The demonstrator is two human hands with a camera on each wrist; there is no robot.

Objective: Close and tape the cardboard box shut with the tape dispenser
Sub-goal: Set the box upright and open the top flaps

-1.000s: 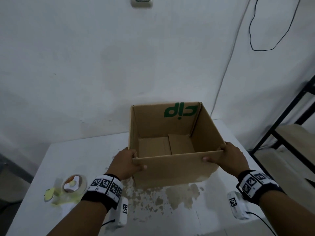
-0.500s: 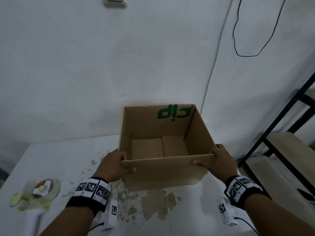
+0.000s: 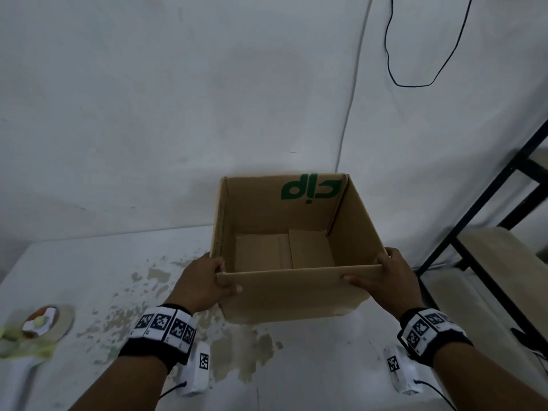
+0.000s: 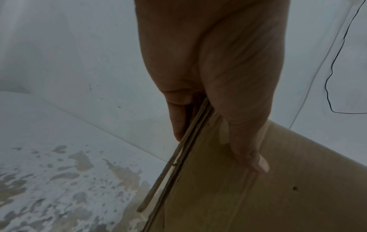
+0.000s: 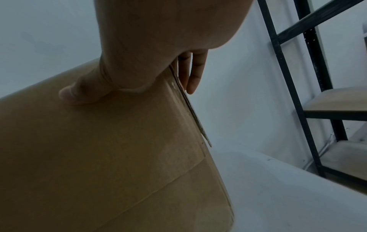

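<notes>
From the head view, the box (image 3: 292, 253) stands open on the table (image 3: 89, 262), close to the wall, and it looks empty inside. The left hand (image 3: 201, 284) grips the near left corner of the box and the right hand (image 3: 385, 280) grips the near right corner; each thumb lies on the near wall and the other fingers go around the side. The flaps seem to be folded down along the outside walls, so I think the hands hold flap and wall together. The tape dispenser (image 3: 38, 327) lies far to the left of the box, near the table edge, and nobody touches it.

From the left wrist view, the thumb (image 4: 246, 150) presses flat on the near wall of the box, and a finger (image 4: 176, 119) lies on the other side of the layered cardboard edges at the corner.

From the right wrist view, the picture is a mirror of this: thumb (image 5: 79, 94) on the near wall, fingers (image 5: 194, 73) around the corner edge.

I judge the box light and rather stiff, but thin cardboard bends easily in the middle. The corners are the strongest place to hold. To close it, better take each flap by its free edge.
</notes>
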